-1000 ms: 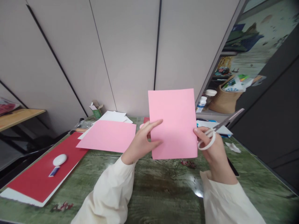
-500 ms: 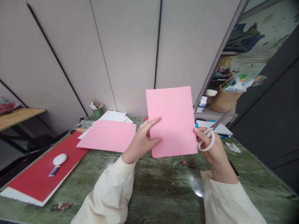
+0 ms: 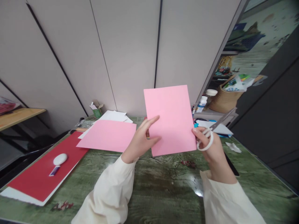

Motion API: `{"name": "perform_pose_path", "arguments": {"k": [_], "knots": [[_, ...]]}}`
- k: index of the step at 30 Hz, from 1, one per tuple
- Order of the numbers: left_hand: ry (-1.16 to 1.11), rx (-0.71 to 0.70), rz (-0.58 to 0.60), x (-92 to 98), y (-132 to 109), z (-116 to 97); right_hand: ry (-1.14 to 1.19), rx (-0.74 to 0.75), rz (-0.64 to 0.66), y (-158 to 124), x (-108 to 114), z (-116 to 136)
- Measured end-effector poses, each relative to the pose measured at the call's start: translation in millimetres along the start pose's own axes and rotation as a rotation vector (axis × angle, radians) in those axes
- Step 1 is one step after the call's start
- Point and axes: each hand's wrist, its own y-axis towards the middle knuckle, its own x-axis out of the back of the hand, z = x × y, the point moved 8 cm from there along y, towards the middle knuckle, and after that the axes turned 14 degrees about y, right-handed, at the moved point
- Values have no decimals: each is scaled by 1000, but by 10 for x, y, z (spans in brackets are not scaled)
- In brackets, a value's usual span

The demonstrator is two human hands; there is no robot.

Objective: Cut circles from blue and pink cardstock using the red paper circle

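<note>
A pink sheet of paper (image 3: 170, 119) is held upright above the table, tilted slightly to the left. My left hand (image 3: 143, 140) grips its left edge, with the thumb and a finger on the near face and other fingers behind it. At the sheet's lower right edge, my right hand (image 3: 210, 146) touches the paper with its thumb. That same hand also holds white-handled scissors (image 3: 218, 124), whose blades point up and to the right, away from the paper. Some fingers of the right hand are hidden.
Another pink sheet (image 3: 108, 135) lies on the green table (image 3: 158, 193) over white papers. Further left, a red sheet (image 3: 46, 174) carries a white oval object (image 3: 60, 159). A small green box (image 3: 96, 110) stands by the wall. A woven basket (image 3: 225, 99) sits on the right shelf.
The held pink sheet has shifted slightly left and up and tilted a little. My right hand and the scissors have moved slightly with it.
</note>
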Motion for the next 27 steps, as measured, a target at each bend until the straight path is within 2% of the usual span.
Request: {"name": "perform_pose_path", "arguments": {"k": [3, 10, 17, 27], "knots": [[-3, -2, -16, 15, 2, -1, 41, -44, 79, 24, -33, -62], [-20, -13, 27, -15, -14, -40, -44, 59, -24, -8, 5, 31], [-3, 9, -2, 13, -11, -9, 10, -28, 75, 28, -28, -71], [-2, -19, 9, -1, 5, 7, -21, 39, 68, 33, -15, -78]]}}
